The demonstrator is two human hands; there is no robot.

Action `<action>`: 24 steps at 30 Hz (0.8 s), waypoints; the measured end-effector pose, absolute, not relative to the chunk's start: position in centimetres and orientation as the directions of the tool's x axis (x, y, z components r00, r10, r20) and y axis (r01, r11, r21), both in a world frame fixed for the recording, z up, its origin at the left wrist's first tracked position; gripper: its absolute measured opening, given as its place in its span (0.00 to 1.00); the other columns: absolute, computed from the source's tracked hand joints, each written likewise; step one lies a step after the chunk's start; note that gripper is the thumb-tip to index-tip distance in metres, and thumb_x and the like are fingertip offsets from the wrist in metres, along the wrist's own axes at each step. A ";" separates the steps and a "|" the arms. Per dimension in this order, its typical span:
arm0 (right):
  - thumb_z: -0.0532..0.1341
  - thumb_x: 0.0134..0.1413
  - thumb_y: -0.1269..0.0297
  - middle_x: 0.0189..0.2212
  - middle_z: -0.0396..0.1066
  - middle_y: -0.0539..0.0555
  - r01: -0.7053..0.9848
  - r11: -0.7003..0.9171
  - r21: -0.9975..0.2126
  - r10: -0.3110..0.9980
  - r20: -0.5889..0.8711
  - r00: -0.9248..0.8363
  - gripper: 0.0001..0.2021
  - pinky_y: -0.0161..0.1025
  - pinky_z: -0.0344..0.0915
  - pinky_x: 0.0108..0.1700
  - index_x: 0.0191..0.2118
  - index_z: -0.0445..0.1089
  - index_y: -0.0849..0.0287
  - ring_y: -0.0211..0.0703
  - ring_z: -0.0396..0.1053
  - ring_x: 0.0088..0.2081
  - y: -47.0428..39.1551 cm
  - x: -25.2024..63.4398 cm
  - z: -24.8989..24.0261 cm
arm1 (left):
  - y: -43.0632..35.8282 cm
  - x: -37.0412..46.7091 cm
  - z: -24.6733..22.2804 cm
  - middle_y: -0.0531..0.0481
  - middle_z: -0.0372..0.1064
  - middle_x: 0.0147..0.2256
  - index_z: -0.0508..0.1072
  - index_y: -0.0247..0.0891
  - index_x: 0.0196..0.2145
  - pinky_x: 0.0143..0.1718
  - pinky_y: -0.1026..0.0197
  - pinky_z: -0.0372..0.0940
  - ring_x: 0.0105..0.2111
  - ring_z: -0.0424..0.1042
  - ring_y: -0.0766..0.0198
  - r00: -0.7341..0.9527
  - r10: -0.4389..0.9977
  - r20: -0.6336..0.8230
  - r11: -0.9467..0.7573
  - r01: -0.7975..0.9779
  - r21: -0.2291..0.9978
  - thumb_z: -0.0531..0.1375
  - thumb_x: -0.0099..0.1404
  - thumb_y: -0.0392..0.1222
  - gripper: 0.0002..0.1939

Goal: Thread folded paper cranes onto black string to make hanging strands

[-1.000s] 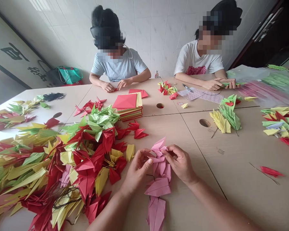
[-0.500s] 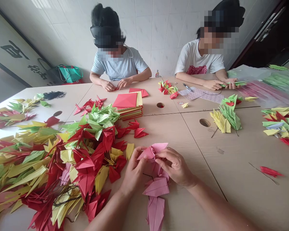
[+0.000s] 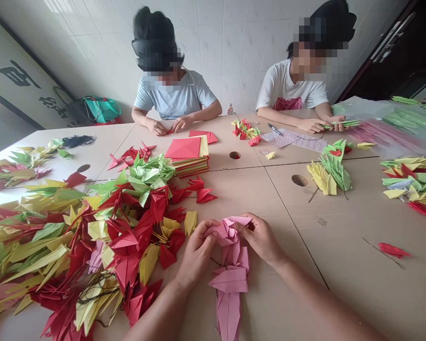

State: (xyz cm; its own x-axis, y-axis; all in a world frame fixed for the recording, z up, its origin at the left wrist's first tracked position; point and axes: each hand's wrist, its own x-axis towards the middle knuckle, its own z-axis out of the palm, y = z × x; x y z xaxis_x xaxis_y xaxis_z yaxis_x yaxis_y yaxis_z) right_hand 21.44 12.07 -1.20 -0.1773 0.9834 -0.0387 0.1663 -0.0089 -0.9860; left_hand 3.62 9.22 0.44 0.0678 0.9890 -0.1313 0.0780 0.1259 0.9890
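Note:
A pink origami crane (image 3: pixel 230 229) is pinched between my two hands, low in the middle of the view. My left hand (image 3: pixel 200 244) grips its left wing, fingers closed. At the opposite wing, the thumb and fingers of my right hand (image 3: pixel 261 237) are pressed together on the paper. Below it hangs a string of pink folded cranes (image 3: pixel 230 279), lying on the table toward me. A dark cord shows beside these at the left. Just left of my left hand lies a large heap of red, yellow and green folded cranes (image 3: pixel 128 241).
A stack of square red and yellow paper (image 3: pixel 186 154) stands behind the heap. Two people sit across the table (image 3: pixel 241 184), hands on folded paper. At right are yellow and green crane bundles (image 3: pixel 326 175), a mixed pile (image 3: pixel 412 177) and a red folded piece (image 3: pixel 394 250).
The crane's wings have been opened out further between my hands. My right hand has moved from its middle fold to the right wing tip. The left hand has barely moved.

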 end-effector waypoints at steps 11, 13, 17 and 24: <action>0.62 0.48 0.45 0.19 0.58 0.45 -0.029 -0.186 -0.982 0.963 -0.177 -0.204 0.21 0.33 0.51 0.24 0.24 0.60 0.59 0.33 0.53 0.22 12.4 21.6 -0.8 | 9.9 3.2 0.2 0.50 0.73 0.36 0.75 0.37 0.35 0.42 0.64 0.61 0.38 0.69 0.62 0.008 0.990 -0.141 0.141 -0.041 0.989 0.59 0.60 0.43 0.09; 0.63 0.48 0.45 0.20 0.60 0.46 -0.032 -0.192 -0.981 0.957 -0.180 -0.225 0.21 0.33 0.53 0.25 0.24 0.61 0.59 0.34 0.55 0.23 12.4 21.6 -0.6 | 9.9 3.3 0.1 0.50 0.74 0.34 0.75 0.37 0.35 0.40 0.65 0.61 0.36 0.69 0.63 0.022 0.990 -0.141 0.142 -0.065 0.988 0.60 0.59 0.44 0.09; 0.61 0.51 0.49 0.25 0.63 0.48 -0.009 -0.121 -0.993 0.927 -0.109 -0.359 0.17 0.34 0.57 0.31 0.29 0.66 0.60 0.37 0.60 0.28 12.4 21.5 0.1 | 9.7 3.5 0.1 0.51 0.73 0.30 0.75 0.37 0.32 0.36 0.66 0.62 0.31 0.69 0.65 0.058 0.988 -0.142 0.147 -0.116 0.982 0.64 0.57 0.44 0.08; 0.59 0.56 0.53 0.25 0.66 0.48 -0.043 -0.067 -0.997 0.891 -0.041 -0.452 0.16 0.34 0.59 0.35 0.27 0.69 0.60 0.39 0.63 0.30 12.5 21.5 0.3 | 9.8 3.7 0.1 0.52 0.72 0.30 0.72 0.37 0.33 0.37 0.65 0.64 0.32 0.70 0.65 0.077 0.989 -0.127 0.137 -0.154 0.978 0.65 0.56 0.43 0.09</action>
State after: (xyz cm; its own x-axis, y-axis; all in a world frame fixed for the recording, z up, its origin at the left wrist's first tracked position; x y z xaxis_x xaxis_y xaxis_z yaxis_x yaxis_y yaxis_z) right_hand 21.52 12.52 0.30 -0.4517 0.8912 -0.0408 -0.0430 -0.0674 -0.9968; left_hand 3.67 9.78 0.07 0.0767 0.9890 -0.1267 -0.1544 0.1373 0.9784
